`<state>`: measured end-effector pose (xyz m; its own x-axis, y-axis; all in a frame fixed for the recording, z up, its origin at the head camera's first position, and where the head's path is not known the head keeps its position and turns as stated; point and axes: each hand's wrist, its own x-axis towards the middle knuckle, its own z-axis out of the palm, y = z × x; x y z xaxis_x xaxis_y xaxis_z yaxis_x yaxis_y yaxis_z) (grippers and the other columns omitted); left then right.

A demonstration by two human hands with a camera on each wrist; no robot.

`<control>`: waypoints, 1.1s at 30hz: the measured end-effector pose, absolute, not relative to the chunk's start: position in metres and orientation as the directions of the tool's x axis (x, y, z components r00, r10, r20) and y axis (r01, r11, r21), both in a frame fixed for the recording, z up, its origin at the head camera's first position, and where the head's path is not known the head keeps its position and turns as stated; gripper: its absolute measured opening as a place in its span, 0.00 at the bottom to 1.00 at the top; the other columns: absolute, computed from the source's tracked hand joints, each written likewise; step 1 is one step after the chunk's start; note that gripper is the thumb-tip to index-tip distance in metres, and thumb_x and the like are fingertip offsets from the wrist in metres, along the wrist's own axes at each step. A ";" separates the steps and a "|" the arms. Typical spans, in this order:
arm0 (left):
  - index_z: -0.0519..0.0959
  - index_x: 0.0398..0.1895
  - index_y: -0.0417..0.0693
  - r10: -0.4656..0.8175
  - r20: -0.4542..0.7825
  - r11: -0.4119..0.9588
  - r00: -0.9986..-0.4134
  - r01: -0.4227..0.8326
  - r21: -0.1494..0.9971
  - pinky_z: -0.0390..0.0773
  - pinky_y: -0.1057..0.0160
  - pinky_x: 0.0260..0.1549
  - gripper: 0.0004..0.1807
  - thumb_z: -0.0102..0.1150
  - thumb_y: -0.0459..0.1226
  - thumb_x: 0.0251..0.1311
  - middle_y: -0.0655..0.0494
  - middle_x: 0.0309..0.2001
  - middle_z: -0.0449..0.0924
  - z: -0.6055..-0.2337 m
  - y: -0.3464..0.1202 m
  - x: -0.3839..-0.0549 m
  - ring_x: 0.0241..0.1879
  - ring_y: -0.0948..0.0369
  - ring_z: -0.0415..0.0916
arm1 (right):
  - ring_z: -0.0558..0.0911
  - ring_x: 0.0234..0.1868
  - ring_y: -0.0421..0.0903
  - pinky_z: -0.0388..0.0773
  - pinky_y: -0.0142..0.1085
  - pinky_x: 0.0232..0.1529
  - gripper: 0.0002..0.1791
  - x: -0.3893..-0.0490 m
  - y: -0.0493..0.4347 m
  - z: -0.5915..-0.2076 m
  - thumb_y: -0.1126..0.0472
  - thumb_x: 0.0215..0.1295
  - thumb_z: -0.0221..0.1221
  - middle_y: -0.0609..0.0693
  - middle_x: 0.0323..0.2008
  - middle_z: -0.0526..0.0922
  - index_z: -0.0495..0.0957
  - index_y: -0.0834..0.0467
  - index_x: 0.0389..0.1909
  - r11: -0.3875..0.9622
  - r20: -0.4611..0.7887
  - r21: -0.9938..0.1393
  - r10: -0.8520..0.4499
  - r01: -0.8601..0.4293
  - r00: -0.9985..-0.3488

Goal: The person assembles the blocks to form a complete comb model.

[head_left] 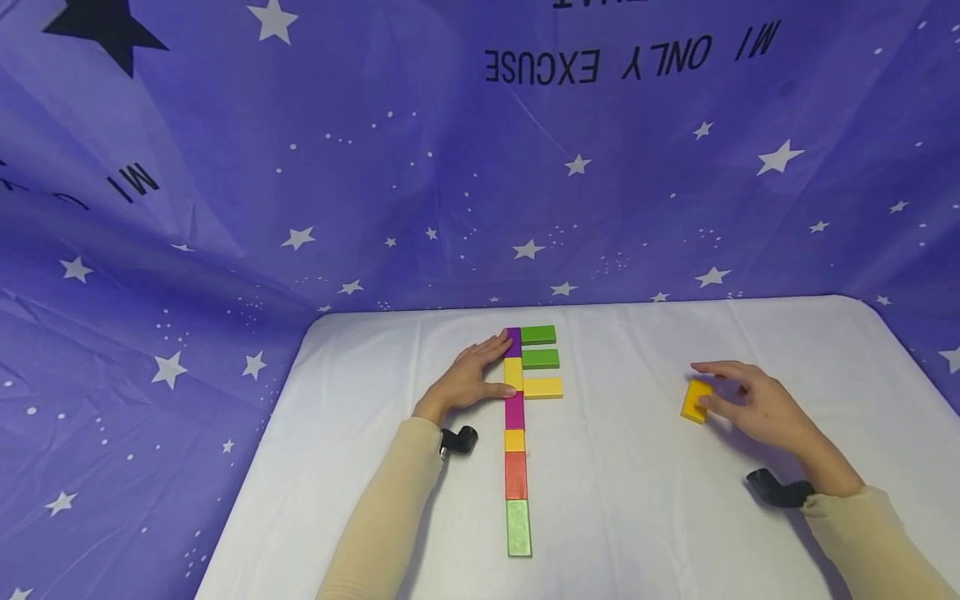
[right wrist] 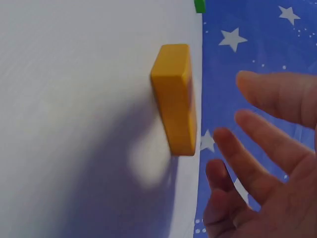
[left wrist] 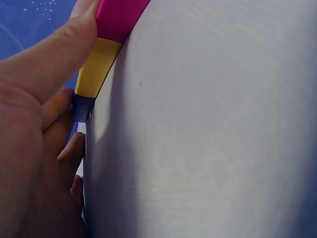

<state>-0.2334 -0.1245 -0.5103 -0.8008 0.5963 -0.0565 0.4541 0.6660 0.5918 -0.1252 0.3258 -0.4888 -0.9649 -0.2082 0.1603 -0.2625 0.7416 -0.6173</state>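
Note:
My left hand (head_left: 467, 379) lies along the left side of a column of blocks. Its fingertips touch the purple block (head_left: 513, 343) at the far end, and its thumb rests where the yellow block (head_left: 513, 374) meets the magenta block (head_left: 514, 411). Two green blocks (head_left: 538, 335) and a pale yellow block (head_left: 543, 388) jut out to the right of the column. On the right of the table, my right hand (head_left: 761, 404) hovers beside a lone yellow block (right wrist: 176, 101). In the right wrist view, its spread fingers stand apart from that block.
Nearer me the column runs on with a short orange-yellow block (head_left: 514, 441), a red block (head_left: 516, 475) and a light green block (head_left: 518, 528). Everything lies on a white-covered table (head_left: 615, 500). A purple star-printed cloth (head_left: 450, 200) hangs behind and at the sides.

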 end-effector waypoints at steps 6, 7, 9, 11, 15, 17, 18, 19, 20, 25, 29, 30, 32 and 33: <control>0.56 0.79 0.49 0.601 -0.053 0.660 -0.798 0.457 0.596 0.41 0.53 0.77 0.52 0.72 0.52 0.55 0.57 0.81 0.46 -0.510 -0.125 -0.234 0.79 0.58 0.44 | 0.69 0.55 0.33 0.69 0.26 0.47 0.25 -0.123 0.329 -0.496 0.67 0.60 0.69 0.57 0.59 0.80 0.80 0.58 0.60 0.696 0.183 -0.624 -0.311 -0.355 -0.932; 0.56 0.79 0.49 0.601 -0.051 0.659 -0.798 0.458 0.597 0.41 0.53 0.77 0.52 0.72 0.52 0.55 0.57 0.80 0.46 -0.510 -0.125 -0.234 0.79 0.58 0.44 | 0.69 0.56 0.31 0.68 0.23 0.49 0.26 -0.124 0.329 -0.497 0.68 0.60 0.69 0.56 0.59 0.80 0.80 0.58 0.60 0.687 0.186 -0.627 -0.326 -0.367 -0.927; 0.56 0.79 0.49 0.601 -0.049 0.657 -0.798 0.458 0.598 0.41 0.53 0.77 0.52 0.72 0.52 0.55 0.57 0.80 0.47 -0.510 -0.125 -0.234 0.79 0.58 0.44 | 0.69 0.58 0.33 0.65 0.18 0.52 0.27 -0.125 0.330 -0.499 0.69 0.59 0.69 0.57 0.60 0.80 0.79 0.59 0.61 0.670 0.190 -0.634 -0.349 -0.386 -0.918; 0.57 0.79 0.49 0.604 -0.044 0.653 -0.796 0.462 0.600 0.41 0.53 0.77 0.52 0.72 0.52 0.56 0.57 0.80 0.47 -0.510 -0.124 -0.234 0.79 0.58 0.44 | 0.70 0.59 0.41 0.58 0.13 0.54 0.28 -0.126 0.331 -0.500 0.70 0.57 0.68 0.57 0.60 0.79 0.78 0.59 0.61 0.666 0.182 -0.638 -0.358 -0.387 -0.916; 0.56 0.79 0.48 0.608 -0.046 0.651 -0.792 0.465 0.599 0.41 0.52 0.77 0.52 0.72 0.52 0.56 0.57 0.80 0.46 -0.509 -0.124 -0.234 0.79 0.57 0.44 | 0.70 0.61 0.60 0.54 0.14 0.56 0.31 -0.125 0.334 -0.502 0.73 0.55 0.67 0.60 0.61 0.78 0.77 0.59 0.62 0.685 0.149 -0.634 -0.348 -0.360 -0.925; 0.56 0.79 0.48 0.610 -0.045 0.650 -0.791 0.468 0.599 0.41 0.52 0.77 0.52 0.72 0.52 0.56 0.57 0.80 0.47 -0.509 -0.125 -0.233 0.79 0.57 0.44 | 0.70 0.61 0.64 0.61 0.26 0.61 0.31 -0.124 0.334 -0.502 0.73 0.54 0.67 0.62 0.61 0.77 0.77 0.59 0.62 0.702 0.128 -0.627 -0.333 -0.336 -0.934; 0.56 0.79 0.48 0.611 -0.045 0.649 -0.791 0.467 0.601 0.41 0.52 0.77 0.52 0.72 0.52 0.56 0.56 0.80 0.47 -0.509 -0.125 -0.233 0.79 0.57 0.44 | 0.69 0.61 0.66 0.64 0.35 0.63 0.31 -0.124 0.334 -0.502 0.73 0.55 0.67 0.63 0.61 0.77 0.77 0.59 0.62 0.710 0.118 -0.625 -0.326 -0.325 -0.938; 0.56 0.79 0.48 0.611 -0.043 0.647 -0.790 0.467 0.603 0.41 0.52 0.77 0.52 0.72 0.52 0.56 0.56 0.80 0.47 -0.508 -0.125 -0.233 0.79 0.57 0.44 | 0.69 0.61 0.67 0.66 0.44 0.64 0.30 -0.124 0.333 -0.502 0.72 0.55 0.68 0.63 0.61 0.77 0.77 0.60 0.62 0.717 0.110 -0.622 -0.317 -0.314 -0.942; 0.57 0.79 0.47 0.612 -0.040 0.645 -0.790 0.469 0.603 0.41 0.52 0.77 0.52 0.72 0.52 0.56 0.56 0.80 0.47 -0.508 -0.125 -0.233 0.79 0.56 0.45 | 0.69 0.61 0.68 0.67 0.52 0.62 0.30 -0.124 0.333 -0.502 0.71 0.55 0.68 0.64 0.61 0.77 0.78 0.60 0.62 0.726 0.107 -0.615 -0.309 -0.307 -0.945; 0.56 0.79 0.48 0.610 -0.038 0.647 -0.792 0.469 0.601 0.41 0.53 0.77 0.52 0.72 0.52 0.56 0.57 0.80 0.47 -0.509 -0.126 -0.234 0.79 0.56 0.45 | 0.71 0.58 0.69 0.66 0.68 0.54 0.27 -0.125 0.329 -0.505 0.67 0.55 0.71 0.66 0.57 0.79 0.79 0.62 0.58 0.768 0.121 -0.575 -0.263 -0.284 -0.957; 0.57 0.79 0.48 0.609 -0.038 0.648 -0.793 0.469 0.600 0.42 0.52 0.77 0.51 0.72 0.52 0.56 0.57 0.80 0.47 -0.512 -0.126 -0.234 0.79 0.56 0.45 | 0.74 0.55 0.69 0.68 0.67 0.53 0.24 -0.125 0.327 -0.504 0.64 0.55 0.72 0.67 0.52 0.81 0.80 0.64 0.53 0.806 0.130 -0.533 -0.220 -0.255 -0.967; 0.57 0.79 0.48 0.609 -0.038 0.649 -0.792 0.469 0.599 0.42 0.52 0.77 0.51 0.72 0.52 0.56 0.57 0.80 0.47 -0.513 -0.126 -0.234 0.79 0.56 0.45 | 0.74 0.54 0.70 0.68 0.67 0.53 0.24 -0.125 0.326 -0.503 0.63 0.55 0.73 0.67 0.52 0.81 0.81 0.65 0.52 0.813 0.126 -0.528 -0.210 -0.245 -0.970; 0.57 0.79 0.48 0.608 -0.040 0.648 -0.793 0.467 0.601 0.42 0.52 0.77 0.51 0.71 0.53 0.56 0.57 0.80 0.47 -0.513 -0.126 -0.235 0.79 0.56 0.44 | 0.74 0.54 0.70 0.68 0.67 0.53 0.23 -0.125 0.325 -0.503 0.62 0.54 0.73 0.68 0.51 0.81 0.81 0.65 0.51 0.822 0.114 -0.524 -0.192 -0.223 -0.975; 0.56 0.79 0.49 0.607 -0.043 0.650 -0.793 0.465 0.602 0.41 0.52 0.77 0.51 0.72 0.53 0.56 0.57 0.80 0.47 -0.513 -0.126 -0.235 0.79 0.56 0.44 | 0.74 0.54 0.70 0.68 0.68 0.53 0.23 -0.125 0.325 -0.503 0.62 0.54 0.73 0.68 0.51 0.81 0.81 0.65 0.51 0.823 0.108 -0.525 -0.185 -0.214 -0.977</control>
<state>-0.2348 -0.1261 -0.5130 -0.7934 0.6072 -0.0428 0.4647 0.6496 0.6017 -0.1247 0.3250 -0.5028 -0.9768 -0.1848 0.1081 -0.2139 0.8235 -0.5255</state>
